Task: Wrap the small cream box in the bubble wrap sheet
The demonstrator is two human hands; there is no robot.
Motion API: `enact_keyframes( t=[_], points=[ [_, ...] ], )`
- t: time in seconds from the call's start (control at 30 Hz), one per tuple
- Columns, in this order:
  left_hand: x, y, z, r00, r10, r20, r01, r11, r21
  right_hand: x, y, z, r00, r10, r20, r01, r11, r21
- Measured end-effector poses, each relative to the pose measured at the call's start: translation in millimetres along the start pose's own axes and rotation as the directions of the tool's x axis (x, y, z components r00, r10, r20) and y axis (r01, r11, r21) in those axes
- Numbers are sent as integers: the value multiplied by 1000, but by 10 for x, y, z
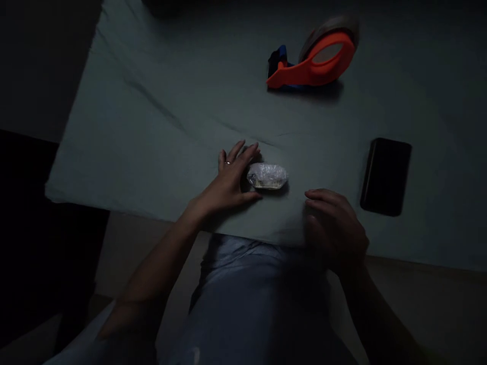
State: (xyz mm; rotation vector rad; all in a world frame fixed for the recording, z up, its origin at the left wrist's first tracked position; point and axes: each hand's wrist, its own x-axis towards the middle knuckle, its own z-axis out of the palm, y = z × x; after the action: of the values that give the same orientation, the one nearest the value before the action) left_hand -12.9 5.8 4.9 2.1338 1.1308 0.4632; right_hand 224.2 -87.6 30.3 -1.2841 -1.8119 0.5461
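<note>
A small package in clear bubble wrap [268, 175] lies on the cloth-covered table near its front edge. My left hand [236, 175] rests at the package's left end, fingers apart, thumb below and the other fingers above it. Whether the palm touches the wrap, I cannot tell. To the right of the package, my right hand [335, 223] hovers over the front edge with fingers loosely curved. It is apart from the package, in shadow and slightly blurred, and I see nothing held in it.
An orange tape dispenser [314, 63] with a roll of tape stands farther back. At the right lies a black rectangular object [386, 176], perhaps a phone or case. The pale green cloth [152, 147] has creases, and its front edge runs just before my lap.
</note>
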Motion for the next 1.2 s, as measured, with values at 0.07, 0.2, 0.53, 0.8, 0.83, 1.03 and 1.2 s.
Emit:
enact_keyframes(
  t=[0.07,0.2,0.53,0.8,0.83,1.03,1.2],
  points=[
    [-13,38,49,999,24,-39,-25,1000,-11,12,8,11,1000,2,-6,-2,1000,-19],
    [3,215,109,984,-23,-174,-17,974,-224,76,-25,-5,999,-47,-9,46,996,-80],
    [-191,555,8,959,-145,242,265,756,-599,339,-47,-135,960,-174,217,196,977,-82],
    [-218,602,-34,907,-118,403,357,724,-590,332,-86,-71,914,-171,368,193,981,-22],
    [-217,602,-37,904,-126,408,362,733,-576,328,-97,-56,921,-153,359,170,985,-17],
    [-202,575,-82,862,-122,493,380,798,-467,280,-107,47,948,-51,314,40,998,44],
    [-227,587,-78,895,-23,446,285,798,-531,238,17,80,916,376,138,-392,912,118]
  ],
)
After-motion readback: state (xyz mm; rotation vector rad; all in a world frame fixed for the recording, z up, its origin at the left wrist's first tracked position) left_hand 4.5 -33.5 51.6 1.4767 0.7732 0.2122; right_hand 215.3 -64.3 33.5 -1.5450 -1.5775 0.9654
